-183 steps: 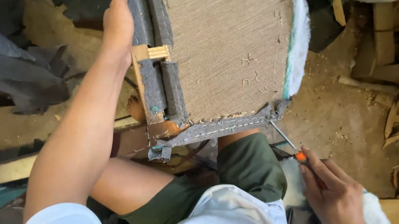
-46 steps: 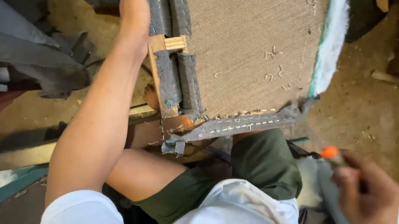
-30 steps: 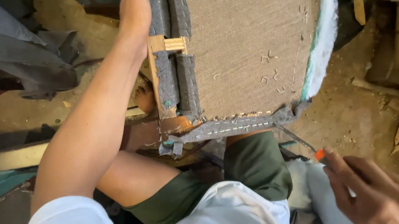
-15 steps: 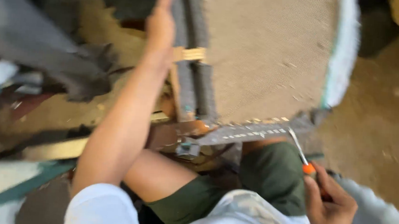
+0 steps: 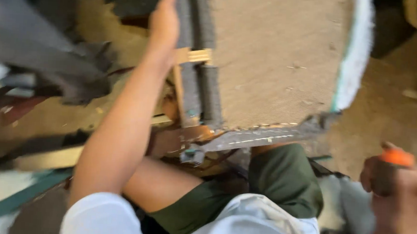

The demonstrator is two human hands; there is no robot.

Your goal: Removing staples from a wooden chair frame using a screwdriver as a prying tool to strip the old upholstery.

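1. Upholstered frame, tan fabric face up, rests on the seated person's lap, near edge over the green shorts.
2. Left hand lies flat against the frame's left side, fingers straight along the grey padded rolls, not gripping.
3. Right hand is off the frame, low right, fingers clenched on an orange-handled tool; tip not visible, blurred.
4. White padding runs down the frame's right edge.
5. Grey fabric strip hangs along the near edge.
6. Dirt floor around.
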